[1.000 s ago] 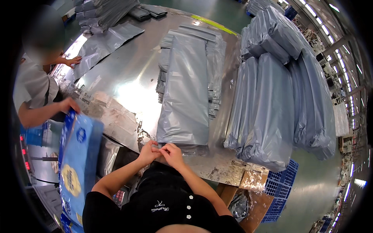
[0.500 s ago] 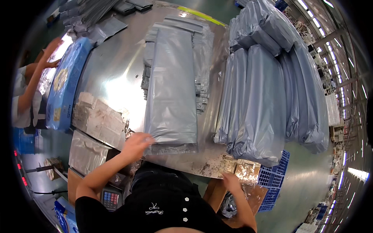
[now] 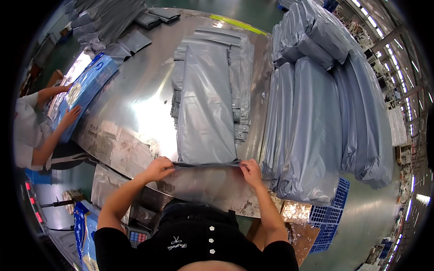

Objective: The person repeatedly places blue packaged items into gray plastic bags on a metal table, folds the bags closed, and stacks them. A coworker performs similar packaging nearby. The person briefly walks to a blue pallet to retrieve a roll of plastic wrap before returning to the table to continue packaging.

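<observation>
A: Grip, and where is the bag lying?

B: Near edge of the grey bag (image 3: 207,104) is pinched at its corners: left one by the left hand (image 3: 159,169), right one by the right hand (image 3: 251,172). Bag is laid lengthwise on a pile of grey bags (image 3: 241,90), on the metal table (image 3: 135,86)

A: What could go wrong?

B: Judgement only: if one corner is pulled harder, the bag could be skewed, or the film torn at the fingers. If either pinch is loosened, the edge could be let slip. Farther up, slick film rests on slick film, so the pile could be dragged along

A: Containers, near to far?

B: Cardboard box (image 3: 307,239) by the right forearm: partly hidden, contents can't be told. Blue crate (image 3: 329,221) just beyond: contents not made out. Bag in hand: looks fairly flat, inside not seen. Bulky bags (image 3: 314,131) at right: probably packed, contents hidden by opaque film. Blue package (image 3: 92,83) at far left: steadied by a co-worker's hands (image 3: 70,116), contents not shown
</observation>
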Available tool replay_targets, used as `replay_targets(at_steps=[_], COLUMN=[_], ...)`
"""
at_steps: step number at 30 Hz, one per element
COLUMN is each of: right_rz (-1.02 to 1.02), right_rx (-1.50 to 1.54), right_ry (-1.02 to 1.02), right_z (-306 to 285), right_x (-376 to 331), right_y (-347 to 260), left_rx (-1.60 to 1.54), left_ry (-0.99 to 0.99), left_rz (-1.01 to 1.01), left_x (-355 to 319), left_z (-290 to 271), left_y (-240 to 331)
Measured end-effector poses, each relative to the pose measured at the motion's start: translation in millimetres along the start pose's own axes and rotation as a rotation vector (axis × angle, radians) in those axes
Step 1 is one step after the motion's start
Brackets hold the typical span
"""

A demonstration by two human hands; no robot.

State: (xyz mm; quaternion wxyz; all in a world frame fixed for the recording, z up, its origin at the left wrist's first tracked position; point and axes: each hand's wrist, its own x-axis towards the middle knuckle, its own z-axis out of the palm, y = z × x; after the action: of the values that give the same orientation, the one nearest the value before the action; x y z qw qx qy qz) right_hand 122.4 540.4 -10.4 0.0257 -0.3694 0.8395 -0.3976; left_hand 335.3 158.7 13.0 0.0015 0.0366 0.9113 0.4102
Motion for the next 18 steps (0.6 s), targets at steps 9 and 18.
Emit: replay_targets(at_steps=[9,18], right_rz=[0.598,0.471], right_rx=[0.805,0.865], right_ry=[0.400,0.509], right_z=[113.7,0.1], right_x=[40.5,131.4], right_y=[32.7,-135.0], left_rx=[-1.161,-1.416], left_ry=[0.774,0.845], left_rz=[-0.348,-0.354], left_x=[77.5,125.6], left_z=[89.9,9.6], left_y=[-13.9,109.4])
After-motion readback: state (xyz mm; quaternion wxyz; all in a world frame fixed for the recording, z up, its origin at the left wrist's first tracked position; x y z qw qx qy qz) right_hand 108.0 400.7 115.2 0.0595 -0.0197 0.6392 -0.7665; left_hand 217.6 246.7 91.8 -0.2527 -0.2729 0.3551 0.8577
